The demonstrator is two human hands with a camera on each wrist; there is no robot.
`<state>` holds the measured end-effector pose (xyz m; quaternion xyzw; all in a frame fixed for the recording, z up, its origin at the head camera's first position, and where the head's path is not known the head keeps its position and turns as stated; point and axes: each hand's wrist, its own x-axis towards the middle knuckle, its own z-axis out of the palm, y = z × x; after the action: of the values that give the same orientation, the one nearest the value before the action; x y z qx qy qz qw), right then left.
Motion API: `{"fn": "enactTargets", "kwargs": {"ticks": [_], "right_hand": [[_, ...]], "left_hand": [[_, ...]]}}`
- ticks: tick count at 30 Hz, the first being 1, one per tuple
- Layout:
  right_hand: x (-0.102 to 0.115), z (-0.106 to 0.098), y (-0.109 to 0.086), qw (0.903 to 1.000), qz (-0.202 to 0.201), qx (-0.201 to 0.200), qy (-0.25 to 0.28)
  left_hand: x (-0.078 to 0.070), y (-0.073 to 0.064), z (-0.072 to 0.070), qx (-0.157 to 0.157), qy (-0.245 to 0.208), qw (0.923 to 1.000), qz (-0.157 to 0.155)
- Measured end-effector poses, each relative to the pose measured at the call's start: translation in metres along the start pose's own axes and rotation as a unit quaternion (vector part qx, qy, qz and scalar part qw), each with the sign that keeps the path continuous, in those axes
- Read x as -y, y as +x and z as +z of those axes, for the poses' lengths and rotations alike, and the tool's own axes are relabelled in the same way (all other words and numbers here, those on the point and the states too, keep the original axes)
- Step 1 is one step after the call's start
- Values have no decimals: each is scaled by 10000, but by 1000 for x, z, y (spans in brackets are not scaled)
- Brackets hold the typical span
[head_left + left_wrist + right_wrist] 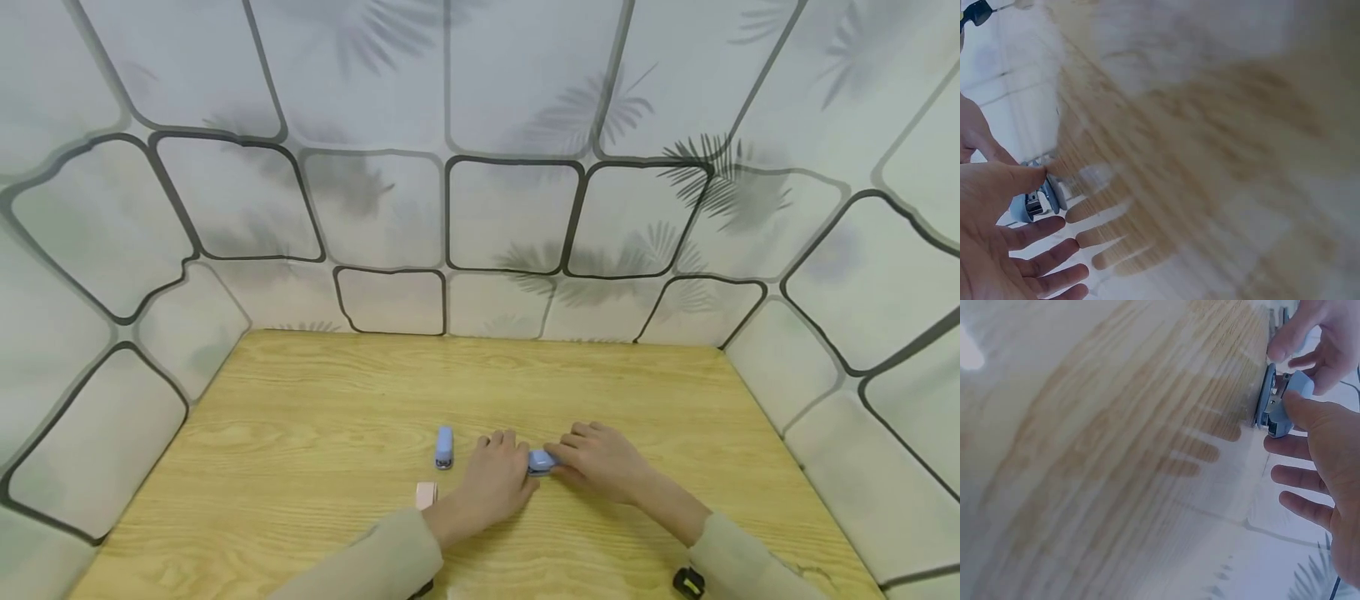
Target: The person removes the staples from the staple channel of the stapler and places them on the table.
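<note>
Two hands at a blue stapler (541, 462) on a wood-grain tabletop (300, 400); head view, stapler just right of centre in the lower half of the frame. The right hand (603, 460) pinches the stapler between thumb and index finger, its other fingers extended in the right wrist view. The left hand (491, 479) meets the stapler's left end with thumb and index finger apart, remaining fingers spread; whether it grips cannot be told. A second blue stapler (444, 447) stands apart, left of the left hand, its long sides running up the frame. Below it a pale pink item (426, 495) lies close beside the left wrist, the tightest spacing on that side. The tabletop's far edge crosses the frame just below mid-height, well beyond the fingertips; its side edges slant outward toward the lower corners. Wood surface extends broadly from the right hand to the right edge, and from the second stapler to the left edge. A stone-patterned backdrop (513, 217) rises along the far and side edges. At lower right, a dark device (688, 582) adjoins the right sleeve (742, 554).
</note>
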<state>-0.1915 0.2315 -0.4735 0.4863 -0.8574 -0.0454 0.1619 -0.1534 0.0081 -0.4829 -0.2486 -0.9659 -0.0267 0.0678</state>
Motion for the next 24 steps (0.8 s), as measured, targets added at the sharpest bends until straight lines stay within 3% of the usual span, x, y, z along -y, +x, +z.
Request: {"fn": "enactTargets", "kwargs": {"ticks": [5, 10, 16, 24], "right_hand": [[-3, 3, -4, 9997, -29, -215, -55], [-4, 5, -5, 9992, 32, -398, -33], [-1, 6, -1, 9993, 180, -336, -19], [2, 8, 4, 9990, 322, -276, -171]], "left_hand": [[-4, 6, 4, -168, 71, 9998, -89], [-7, 11, 3, -84, -4, 9998, -194], [-11, 13, 0, 128, -65, 9992, -372], [-13, 14, 3, 181, -50, 9988, -446]]}}
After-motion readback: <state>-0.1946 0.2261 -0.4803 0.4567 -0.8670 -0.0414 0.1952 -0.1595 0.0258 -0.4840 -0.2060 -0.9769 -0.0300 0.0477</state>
